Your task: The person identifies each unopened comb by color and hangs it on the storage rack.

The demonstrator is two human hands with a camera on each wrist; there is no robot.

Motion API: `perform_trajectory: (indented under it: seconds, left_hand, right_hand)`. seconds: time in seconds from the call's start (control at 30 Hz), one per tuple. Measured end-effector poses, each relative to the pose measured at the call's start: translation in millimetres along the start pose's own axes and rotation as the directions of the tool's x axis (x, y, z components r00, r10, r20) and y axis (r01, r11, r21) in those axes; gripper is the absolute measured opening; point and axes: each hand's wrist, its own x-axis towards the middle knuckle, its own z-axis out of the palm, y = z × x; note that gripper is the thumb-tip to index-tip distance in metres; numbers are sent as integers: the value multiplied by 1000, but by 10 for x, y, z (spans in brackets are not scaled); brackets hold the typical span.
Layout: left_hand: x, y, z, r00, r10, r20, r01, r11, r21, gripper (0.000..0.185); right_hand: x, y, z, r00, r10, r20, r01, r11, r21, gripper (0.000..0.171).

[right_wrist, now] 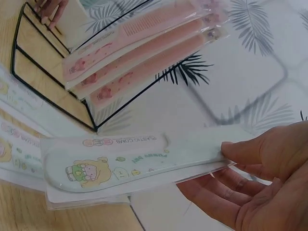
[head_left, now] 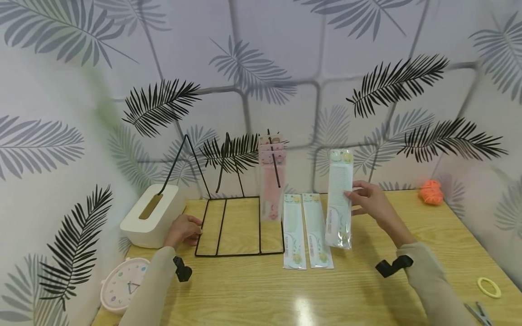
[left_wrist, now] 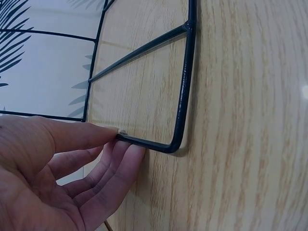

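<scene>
A black wire rack (head_left: 228, 254) with upright hooks stands on the table. My left hand (head_left: 186, 230) pinches its left side bar between thumb and fingers, seen closely as a wire frame (left_wrist: 179, 110) in the left wrist view. My right hand (head_left: 373, 203) holds a packaged pale green comb (head_left: 340, 194) upright above the table, thumb on its front. Two more packaged green combs (head_left: 294, 231) lie side by side right of the rack. Several pink packaged combs (right_wrist: 144, 29) hang on the rack's right hook.
At the left stand a white tissue box (head_left: 179, 199) and a pink round clock (head_left: 122, 290). Orange yarn (head_left: 431, 192) sits at the back right. A yellow ring (head_left: 489, 287) and a grey tool (head_left: 479, 313) lie at the front right. Behind is a leaf-patterned wall (head_left: 326, 63).
</scene>
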Motion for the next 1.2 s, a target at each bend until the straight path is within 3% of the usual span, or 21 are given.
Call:
perform_trajectory:
  seconds: [0.27,0.5,0.63,0.83,0.93,1.2]
  left_hand:
    - [43,-15,2,1000,-8,4,8,1000,-7,32]
    - [7,-7,8,1000,-4,0,4,1000,-9,31]
    - [-6,-3,-3,1000,3,-1,-3,1000,-10,31]
    - [-26,13,-9,1000,3,4,-3,1000,-14,31]
    - [-15,6,-14,1000,1,5,-1,1000,-15,31]
    - [-46,27,-20,1000,-3,10,3,1000,-17,32]
  right_hand:
    - [-118,-293,120,981,-189,-32,191,978,87,42]
    - [-273,-549,278,936,-349,-36,351,926,137,32]
    - [-366,-691,392,896,-444,-12,440,882,172,27]
    - [-496,-822,653,812,-574,105,539,806,243,28]
    - [-545,-852,824,798,-580,163,534,806,255,26]
    - [-538,-847,1309,807,-516,287,444,851,281,23]
